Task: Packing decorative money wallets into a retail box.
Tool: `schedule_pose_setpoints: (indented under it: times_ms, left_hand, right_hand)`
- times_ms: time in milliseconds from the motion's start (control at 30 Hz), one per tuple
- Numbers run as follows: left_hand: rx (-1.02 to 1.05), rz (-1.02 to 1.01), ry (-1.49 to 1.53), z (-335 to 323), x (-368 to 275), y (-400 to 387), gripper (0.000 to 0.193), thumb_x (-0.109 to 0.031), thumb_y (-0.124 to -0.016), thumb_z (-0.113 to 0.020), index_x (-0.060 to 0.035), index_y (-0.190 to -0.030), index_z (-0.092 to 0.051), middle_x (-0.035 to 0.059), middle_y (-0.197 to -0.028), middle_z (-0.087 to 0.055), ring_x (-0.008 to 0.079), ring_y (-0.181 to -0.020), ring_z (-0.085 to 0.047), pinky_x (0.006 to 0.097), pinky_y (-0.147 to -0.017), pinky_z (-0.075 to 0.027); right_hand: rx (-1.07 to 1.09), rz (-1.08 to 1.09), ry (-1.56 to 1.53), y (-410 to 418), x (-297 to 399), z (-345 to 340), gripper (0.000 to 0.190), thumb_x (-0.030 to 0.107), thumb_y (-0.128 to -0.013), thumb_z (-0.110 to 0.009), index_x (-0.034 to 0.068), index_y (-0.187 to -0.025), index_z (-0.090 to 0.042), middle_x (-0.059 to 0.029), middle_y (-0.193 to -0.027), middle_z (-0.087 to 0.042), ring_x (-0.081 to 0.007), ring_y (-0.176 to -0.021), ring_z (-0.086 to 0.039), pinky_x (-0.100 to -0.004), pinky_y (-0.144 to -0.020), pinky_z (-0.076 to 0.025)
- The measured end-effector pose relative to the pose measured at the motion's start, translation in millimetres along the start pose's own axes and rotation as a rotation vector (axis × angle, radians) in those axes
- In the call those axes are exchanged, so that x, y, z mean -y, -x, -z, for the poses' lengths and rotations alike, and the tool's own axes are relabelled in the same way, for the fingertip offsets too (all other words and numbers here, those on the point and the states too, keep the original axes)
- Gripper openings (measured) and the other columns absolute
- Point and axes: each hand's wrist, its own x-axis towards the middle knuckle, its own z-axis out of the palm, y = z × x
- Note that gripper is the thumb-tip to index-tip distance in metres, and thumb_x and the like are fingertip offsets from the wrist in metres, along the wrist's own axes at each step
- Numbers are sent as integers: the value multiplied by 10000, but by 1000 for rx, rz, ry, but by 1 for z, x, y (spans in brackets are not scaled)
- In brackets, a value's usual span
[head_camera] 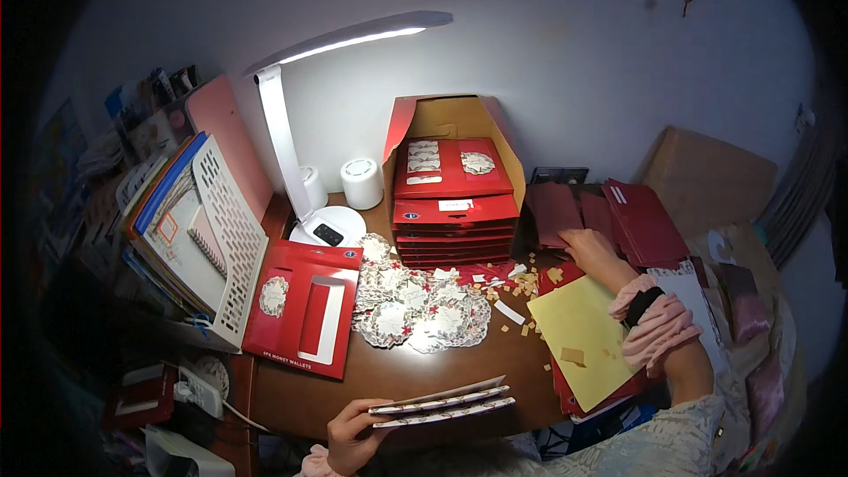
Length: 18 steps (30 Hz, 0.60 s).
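My left hand (353, 434) grips the left end of several patterned card wallets (440, 407), seen nearly edge-on at the table's front edge. My right hand (591, 253) reaches to the right and touches the lower edge of a dark red paper piece (555, 212); whether its fingers grip it I cannot tell. More dark red pieces (646, 222) lie beside it. Round die-cut floral labels (424, 308) are heaped mid-table. Left of them lies a red printed money-wallet pack (305, 308) with a cut-out window. A yellow sheet (576, 334) rests below my right forearm.
An open cardboard box (457, 106) holds stacked red packs. A lit white desk lamp (281, 139) and white canisters (362, 183) stand behind. A perforated file holder (232, 245) is at left. Small tan scraps (523, 281) lie about; a brown carton (709, 179) leans at the back right.
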Motion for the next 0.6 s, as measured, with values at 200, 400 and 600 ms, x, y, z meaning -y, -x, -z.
schedule_pose_setpoints:
  times_ms: [200, 400, 600]
  left_hand:
    - [16, 5, -6, 1, -4, -2, 202, 39, -716, -812, -7, -881, -706, 155, -1017, -704, 261, -922, -705, 327, -792, -559]
    - [12, -3, -22, 1, -5, -2, 193, 27, -719, -813, -4, -875, -705, 159, -1016, -706, 265, -917, -706, 331, -795, -559]
    - [20, -26, -16, 2, -4, -1, 196, 37, -710, -810, -3, -869, -703, 161, -1013, -708, 269, -920, -707, 336, -796, -559]
  right_hand:
    - [-211, 120, -36, 8, -17, 3, 336, 101, -816, -692, 104, -1152, -683, -176, -882, -709, -373, -817, -689, -451, -771, -550]
    - [-518, 61, -283, 12, 1, 33, 208, 53, -895, -637, 64, -1102, -630, -184, -924, -709, -366, -828, -695, -422, -714, -556]
    - [-426, 237, -140, 16, -11, 24, 181, 62, -904, -624, 48, -1084, -633, -165, -1062, -697, -369, -912, -688, -414, -738, -568]
